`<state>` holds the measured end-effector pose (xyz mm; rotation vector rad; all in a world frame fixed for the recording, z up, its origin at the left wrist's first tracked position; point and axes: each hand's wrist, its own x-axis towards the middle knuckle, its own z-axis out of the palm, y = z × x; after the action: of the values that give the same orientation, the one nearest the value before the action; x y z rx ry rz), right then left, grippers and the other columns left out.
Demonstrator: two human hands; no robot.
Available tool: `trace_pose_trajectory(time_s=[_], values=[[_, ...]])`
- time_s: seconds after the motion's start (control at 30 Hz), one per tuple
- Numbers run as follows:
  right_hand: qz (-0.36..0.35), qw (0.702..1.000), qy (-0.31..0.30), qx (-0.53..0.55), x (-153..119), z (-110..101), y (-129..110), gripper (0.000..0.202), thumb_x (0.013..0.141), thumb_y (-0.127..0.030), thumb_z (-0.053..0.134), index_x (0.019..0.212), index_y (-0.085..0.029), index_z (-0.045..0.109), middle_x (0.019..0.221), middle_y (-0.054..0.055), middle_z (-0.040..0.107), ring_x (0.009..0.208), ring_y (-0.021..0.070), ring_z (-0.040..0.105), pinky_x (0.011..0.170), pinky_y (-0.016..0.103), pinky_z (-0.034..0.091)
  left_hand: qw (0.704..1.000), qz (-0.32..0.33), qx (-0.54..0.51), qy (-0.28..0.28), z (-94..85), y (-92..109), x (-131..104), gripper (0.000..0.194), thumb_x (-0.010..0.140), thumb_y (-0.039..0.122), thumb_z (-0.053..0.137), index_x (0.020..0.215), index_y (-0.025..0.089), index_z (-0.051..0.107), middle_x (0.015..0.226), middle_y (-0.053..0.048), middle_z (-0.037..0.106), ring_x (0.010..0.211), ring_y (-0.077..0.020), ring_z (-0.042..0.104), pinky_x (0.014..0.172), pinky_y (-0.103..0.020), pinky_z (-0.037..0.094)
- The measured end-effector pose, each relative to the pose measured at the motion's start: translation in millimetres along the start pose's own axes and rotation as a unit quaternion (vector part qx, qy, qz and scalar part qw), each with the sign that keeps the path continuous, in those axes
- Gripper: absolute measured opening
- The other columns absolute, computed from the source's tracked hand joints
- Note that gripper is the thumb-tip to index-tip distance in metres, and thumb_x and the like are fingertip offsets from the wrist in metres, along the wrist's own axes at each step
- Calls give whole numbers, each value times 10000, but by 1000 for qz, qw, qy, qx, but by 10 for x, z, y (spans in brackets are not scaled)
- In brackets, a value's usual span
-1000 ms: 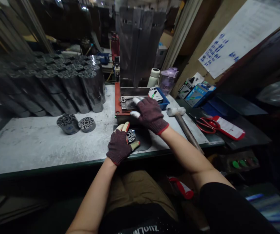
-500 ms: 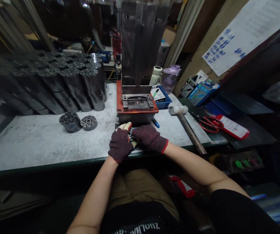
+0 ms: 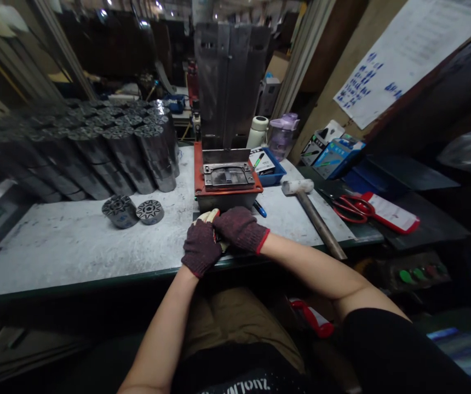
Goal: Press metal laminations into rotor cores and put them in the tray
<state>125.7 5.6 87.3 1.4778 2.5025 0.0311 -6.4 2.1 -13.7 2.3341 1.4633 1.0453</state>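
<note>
The 2 gloved hands, left hand (image 3: 202,246) and right hand (image 3: 241,227), meet at the near edge of the table (image 3: 71,246), just in front of the red-based machine (image 3: 228,183). Fingers look curled around a part mostly hidden between them; how firmly, I cannot tell. 2 slotted metal cores (image 3: 120,212) stand to the left.

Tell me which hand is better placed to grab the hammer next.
Right, I'd say: the hammer lies on that side, beyond the right hand, while the left hand is farther off, with the right in between.
</note>
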Motion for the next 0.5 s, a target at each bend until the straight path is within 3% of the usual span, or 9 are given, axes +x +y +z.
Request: trace_pose_trajectory(time_s=[0.07, 0.17, 0.23, 0.3, 0.37, 0.5], values=[[17, 999, 31, 1, 28, -67, 14, 405, 1039, -244, 348, 1220, -113, 686, 1044, 200, 741, 964, 307, 697, 778, 394, 481, 1000, -4, 3, 15, -1, 16, -10, 834, 734, 374, 787, 1469, 167, 451, 1358, -152, 592, 1301, -319, 541, 1118, -462, 441], [62, 983, 172, 15, 44, -109, 215, 419, 1039, -353, 404, 1302, -134, 646, 1120, 181, 717, 1040, 302, 643, 854, 405, 455, 999, -1, 46, 11, -23, 76, -25, 835, 803, 410, 749, 1526, 196, 392, 1471, -176, 500, 1303, -342, 542, 1067, -473, 475], [96, 962, 254, 9, 89, -139, 402, 482, 1024, -399, 449, 1392, -114, 577, 1227, 197, 669, 1145, 319, 569, 949, 435, 409, 996, 16, 88, -15, -49, 119, -24, 722, 855, 405, 701, 1510, 253, 438, 1542, -162, 427, 1281, -358, 556, 1029, -488, 491], [91, 960, 265, 3, 180, -197, 552, 538, 1005, -427, 494, 1419, -87, 546, 1281, 208, 636, 1193, 328, 516, 1003, 451, 364, 992, 26, 119, -31, -72, 148, -13, 598, 883, 406, 667, 1452, 293, 524, 1538, -137, 439, 1248, -362, 572, 1017, -503, 489], [60, 970, 237, -2, 278, -279, 623, 514, 996, -424, 510, 1384, -93, 579, 1276, 197, 639, 1181, 321, 517, 997, 438, 362, 991, 31, 127, -37, -83, 159, 1, 532, 887, 410, 660, 1401, 297, 583, 1494, -124, 492, 1236, -362, 574, 1026, -512, 478], [56, 976, 210, -11, 288, -345, 533, 361, 1010, -336, 462, 1185, -132, 704, 1120, 170, 709, 1067, 305, 597, 894, 400, 405, 994, 12, 105, -36, -69, 145, -2, 581, 853, 411, 701, 1406, 283, 575, 1488, -126, 494, 1242, -351, 571, 1036, -501, 478]])
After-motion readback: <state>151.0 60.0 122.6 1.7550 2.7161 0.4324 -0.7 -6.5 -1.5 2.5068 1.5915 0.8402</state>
